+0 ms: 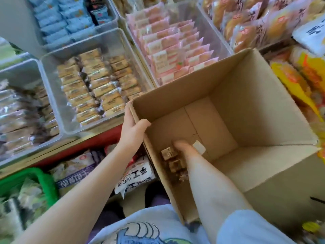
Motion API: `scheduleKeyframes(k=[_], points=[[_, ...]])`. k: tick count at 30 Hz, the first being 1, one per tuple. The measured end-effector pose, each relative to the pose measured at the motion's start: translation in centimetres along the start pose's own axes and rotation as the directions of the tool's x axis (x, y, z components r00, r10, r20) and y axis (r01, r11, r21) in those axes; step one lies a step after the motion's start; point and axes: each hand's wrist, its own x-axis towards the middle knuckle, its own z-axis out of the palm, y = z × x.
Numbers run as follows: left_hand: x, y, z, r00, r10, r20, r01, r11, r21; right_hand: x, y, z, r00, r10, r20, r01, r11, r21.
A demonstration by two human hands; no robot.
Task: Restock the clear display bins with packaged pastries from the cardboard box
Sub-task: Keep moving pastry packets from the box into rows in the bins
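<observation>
An open cardboard box (246, 95) stands tilted in front of me. My left hand (131, 127) grips its left wall, thumb inside over the rim. My right hand (182, 146) is deep inside at the bottom left corner, its fingers down among a few small brown packaged pastries (169, 153); whether it holds one is hidden. A white sticker (198, 147) lies beside the hand. A clear bin (51, 95) left of the box holds rows of tan packaged pastries (95, 85).
More clear bins surround it: pink packets (172, 50) behind the box, blue packets (63, 16) at the back left, silvery packets (19, 117) at the far left, orange buns (246, 20) at the back right. A green basket (44, 180) and bagged goods sit below the shelf.
</observation>
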Motion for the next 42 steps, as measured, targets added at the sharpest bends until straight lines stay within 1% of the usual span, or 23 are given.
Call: scheduleKeyframes(k=[3, 6, 7, 10, 11, 12, 13, 15, 17, 19, 20, 22, 24, 26, 29, 32, 34, 36, 38, 39, 40, 41, 42], points=[[0.2, -0.1, 0.2, 1.0, 0.013, -0.01, -0.013, 1.0, -0.012, 1.4, 0.9, 0.9, 1.0, -0.007, -0.026, 0.005, 0.996, -0.089], [0.4, -0.4, 0.4, 1.0, 0.023, -0.014, -0.023, 1.0, -0.011, 1.7, 1.2, 1.3, 0.997, 0.052, 0.063, -0.046, 0.995, -0.094], [0.4, -0.4, 0.4, 1.0, 0.028, -0.007, -0.028, 1.0, -0.013, 1.3, 0.8, 1.2, 0.996, 0.038, 0.078, -0.029, 0.993, -0.118], [0.6, -0.6, 0.2, 0.999, 0.037, 0.019, -0.037, 0.999, -0.008, 1.0, -0.7, 0.3, 0.993, -0.096, 0.068, 0.11, 0.958, -0.263], [0.6, -0.6, 0.1, 0.999, 0.042, 0.023, -0.041, 0.999, -0.009, 0.6, -1.5, -0.2, 0.987, -0.148, 0.069, 0.161, 0.949, -0.272], [0.5, -0.5, 0.0, 0.998, 0.049, 0.025, -0.049, 0.999, -0.011, -0.3, -2.3, -0.8, 0.976, -0.205, 0.07, 0.216, 0.947, -0.238], [0.5, -0.5, 0.0, 0.998, 0.059, 0.026, -0.059, 0.998, -0.005, -1.5, -3.1, -1.5, 0.96, -0.267, 0.083, 0.276, 0.951, -0.139], [0.4, -0.3, -0.1, 0.997, 0.059, 0.046, -0.059, 0.998, 0.002, -4.8, -4.5, -2.9, 0.911, -0.403, 0.091, 0.398, 0.915, 0.072], [0.0, 0.2, -0.6, 0.997, 0.04, 0.073, -0.039, 0.999, -0.005, -8.7, -5.3, -4.4, 0.825, -0.554, 0.106, 0.522, 0.821, 0.231], [-0.6, 0.9, -1.9, 0.996, 0.021, 0.082, -0.022, 1.0, 0.014, -12.9, -5.6, -4.9, 0.712, -0.69, 0.13, 0.636, 0.712, 0.297], [-1.1, 1.4, -3.0, 0.998, 0.017, 0.066, -0.018, 1.0, 0.005, -14.9, -5.8, -4.6, 0.667, -0.733, 0.134, 0.679, 0.672, 0.294], [-2.1, 2.5, -6.1, 0.995, 0.074, 0.065, -0.069, 0.995, -0.072, -18.4, -6.7, -2.7, 0.592, -0.788, 0.172, 0.733, 0.614, 0.292], [-3.0, 3.3, -10.3, 0.987, 0.119, 0.104, -0.098, 0.977, -0.188, -21.1, -8.2, 1.1, 0.574, -0.798, 0.186, 0.758, 0.603, 0.25], [-3.9, 3.8, -15.3, 0.983, 0.157, 0.095, -0.126, 0.954, -0.271, -23.1, -10.1, 6.0, 0.561, -0.8, 0.211, 0.783, 0.596, 0.177], [-5.2, 3.1, -24.3, 0.976, 0.214, -0.04, -0.218, 0.955, -0.201, -25.0, -12.8, 14.3, 0.519, -0.814, 0.261, 0.836, 0.547, 0.043], [-6.6, 1.1, -34.3, 0.965, 0.219, -0.146, -0.242, 0.956, -0.163, -25.8, -15.5, 23.8, 0.481, -0.831, 0.279, 0.877, 0.46, -0.139], [-7.1, -1.2, -40.7, 0.953, 0.222, -0.206, -0.254, 0.956, -0.146, -25.8, -17.4, 30.8, 0.455, -0.82, 0.347, 0.888, 0.392, -0.239], [-7.1, -3.6, -46.8, 0.939, 0.199, -0.282, -0.246, 0.958, -0.144, -25.5, -19.2, 38.0, 0.426, -0.81, 0.404, 0.898, 0.324, -0.297], [-6.8, -6.1, -52.4, 0.903, 0.162, -0.398, -0.223, 0.969, -0.111, -25.4, -20.9, 44.8, 0.387, -0.823, 0.415, 0.911, 0.272, -0.31], [-6.5, -7.9, -55.2, 0.864, 0.147, -0.482, -0.195, 0.979, -0.051, -25.4, -21.7, 48.0, 0.364, -0.842, 0.398, 0.916, 0.246, -0.317], [-6.2, -9.6, -57.8, 0.825, 0.135, -0.549, -0.129, 0.99, 0.049, -25.3, -22.5, 50.9, 0.346, -0.861, 0.372, 0.917, 0.228, -0.326], [-6.0, -11.4, -60.3, 0.791, 0.129, -0.598, -0.023, 0.983, 0.182, -25.2, -23.4, 53.5, 0.325, -0.881, 0.345, 0.919, 0.208, -0.335], [-6.0, -13.1, -62.4, 0.763, 0.116, -0.636, 0.123, 0.94, 0.32, -24.9, -24.4, 55.8, 0.311, -0.895, 0.321, 0.916, 0.193, -0.352]])
